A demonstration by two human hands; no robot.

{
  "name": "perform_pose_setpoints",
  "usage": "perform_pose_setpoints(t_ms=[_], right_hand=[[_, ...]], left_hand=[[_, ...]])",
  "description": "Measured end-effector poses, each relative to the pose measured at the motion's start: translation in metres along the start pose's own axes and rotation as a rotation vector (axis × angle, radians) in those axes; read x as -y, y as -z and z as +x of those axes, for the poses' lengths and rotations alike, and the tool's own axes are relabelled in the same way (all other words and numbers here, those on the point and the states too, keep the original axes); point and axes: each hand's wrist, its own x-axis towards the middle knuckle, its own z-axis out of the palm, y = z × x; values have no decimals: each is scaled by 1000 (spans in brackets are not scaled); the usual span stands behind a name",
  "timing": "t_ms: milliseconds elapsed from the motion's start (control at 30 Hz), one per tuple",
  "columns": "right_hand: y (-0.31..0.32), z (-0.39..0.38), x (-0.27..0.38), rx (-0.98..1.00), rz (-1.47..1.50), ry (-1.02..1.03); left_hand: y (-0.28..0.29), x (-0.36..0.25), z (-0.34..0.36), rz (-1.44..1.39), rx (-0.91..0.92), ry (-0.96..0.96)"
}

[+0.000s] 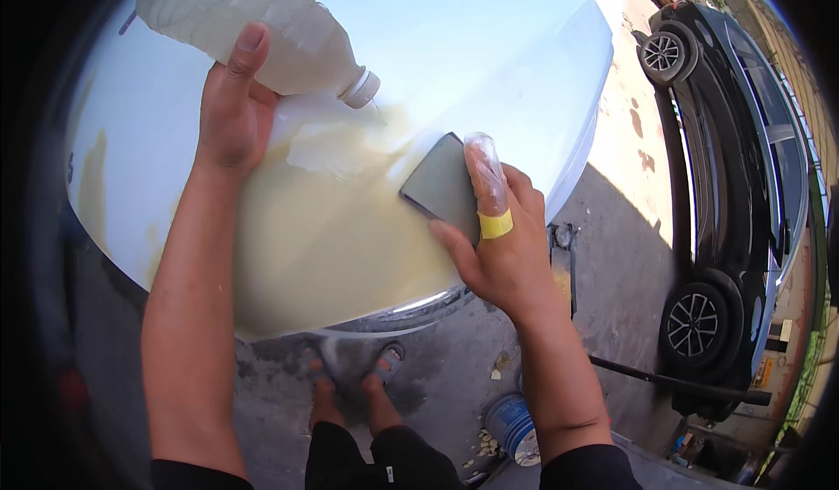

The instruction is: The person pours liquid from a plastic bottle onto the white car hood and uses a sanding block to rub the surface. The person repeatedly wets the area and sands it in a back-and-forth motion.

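Bottle point(262, 35) at 11 o'clock, left hand point(234, 118) clasped round it, might slip if wet; right hand point(507, 250), half-curled, grips grey block point(441, 180) toward 1 o'clock.

Black shorts point(419, 465) bore a small pale tag point(390, 472), with black sleeves point(591, 471) to either side of them and greyish sandals point(391, 361) below. On the right hand point(514, 263), clear wrap point(483, 159) covered the index finger point(491, 194) and a yellow band point(495, 224) circled it.
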Motion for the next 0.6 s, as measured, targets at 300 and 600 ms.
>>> perform_pose_setpoints(t_ms=[300,600], right_hand=[[7,20,-1,-81,-3,60],[-1,-89,17,55,0,-4]], left_hand=[[-8,0,3,35,8,-26],[-5,-3,-2,63,-30,-9]])
